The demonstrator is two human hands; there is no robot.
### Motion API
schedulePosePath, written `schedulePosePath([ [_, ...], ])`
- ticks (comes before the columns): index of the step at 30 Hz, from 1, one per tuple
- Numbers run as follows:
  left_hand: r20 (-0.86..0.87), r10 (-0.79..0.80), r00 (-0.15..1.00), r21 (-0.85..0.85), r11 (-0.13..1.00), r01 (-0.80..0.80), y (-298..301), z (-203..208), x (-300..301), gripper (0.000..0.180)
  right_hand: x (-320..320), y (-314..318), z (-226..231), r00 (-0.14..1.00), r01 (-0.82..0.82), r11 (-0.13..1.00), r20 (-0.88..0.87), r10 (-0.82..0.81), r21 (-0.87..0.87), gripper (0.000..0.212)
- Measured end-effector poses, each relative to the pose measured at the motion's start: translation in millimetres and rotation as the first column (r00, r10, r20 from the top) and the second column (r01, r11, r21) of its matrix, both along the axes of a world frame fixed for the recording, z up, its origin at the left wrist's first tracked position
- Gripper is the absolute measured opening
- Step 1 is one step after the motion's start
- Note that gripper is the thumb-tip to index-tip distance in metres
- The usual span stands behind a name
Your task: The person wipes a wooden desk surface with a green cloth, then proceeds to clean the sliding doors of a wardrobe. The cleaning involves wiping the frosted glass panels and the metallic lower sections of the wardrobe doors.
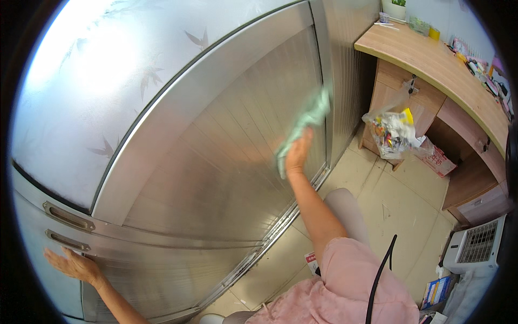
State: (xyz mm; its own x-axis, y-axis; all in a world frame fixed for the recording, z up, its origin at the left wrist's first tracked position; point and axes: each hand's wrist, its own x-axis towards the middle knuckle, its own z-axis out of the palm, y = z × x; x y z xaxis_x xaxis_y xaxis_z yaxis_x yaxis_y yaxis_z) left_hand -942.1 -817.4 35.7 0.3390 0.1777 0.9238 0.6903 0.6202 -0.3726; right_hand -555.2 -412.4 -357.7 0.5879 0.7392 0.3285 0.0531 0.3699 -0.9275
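Note:
A pale green cloth [308, 121], blurred by motion, lies against the lower metal panel of a sliding door [226, 146]. My right hand [298, 153] presses on it with the arm stretched out, and the fingers are partly hidden by the cloth. At the far left my left hand [73, 264] is open, fingers apart, just below a recessed door handle [67, 241]. A second recessed handle [69, 217] sits above that one. Whether the left hand touches the door I cannot tell. Frosted glass with leaf patterns [124, 81] fills the door's upper part.
A metal floor track [245, 265] runs below the door. On the right stands a wooden desk [421, 54] with small items on top. A clear plastic bag of rubbish [396, 129] hangs from it. A white louvred appliance [475, 245] stands at the lower right.

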Motion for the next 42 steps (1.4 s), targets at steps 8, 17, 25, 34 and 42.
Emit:
schedulePosePath([
  [8,0.034,-0.009,0.999,-0.045,0.999,0.011,-17,-5,-12,0.061,11,-7,113,0.972,-0.133,0.967,0.219,0.085,0.216,0.041],
  [17,0.091,0.033,0.995,0.02,0.999,-0.035,-10,-10,-11,0.068,48,71,-5,0.988,0.092,0.984,0.107,-0.109,0.153,0.044],
  [25,0.034,0.045,0.998,-0.071,0.997,-0.043,-21,-6,-12,0.061,-6,-19,-153,0.359,-0.557,0.702,-0.891,-0.277,-0.443,0.046],
  [34,0.029,0.01,1.0,-0.035,0.999,-0.009,-13,-5,-3,0.056,-31,-46,84,0.971,-0.166,0.983,-0.189,0.15,-0.073,0.047],
  [42,0.124,0.001,0.992,0.058,0.998,-0.008,10,-5,19,0.057,-124,-212,74,0.539,-0.664,0.559,0.836,-0.1,0.495,0.038],
])
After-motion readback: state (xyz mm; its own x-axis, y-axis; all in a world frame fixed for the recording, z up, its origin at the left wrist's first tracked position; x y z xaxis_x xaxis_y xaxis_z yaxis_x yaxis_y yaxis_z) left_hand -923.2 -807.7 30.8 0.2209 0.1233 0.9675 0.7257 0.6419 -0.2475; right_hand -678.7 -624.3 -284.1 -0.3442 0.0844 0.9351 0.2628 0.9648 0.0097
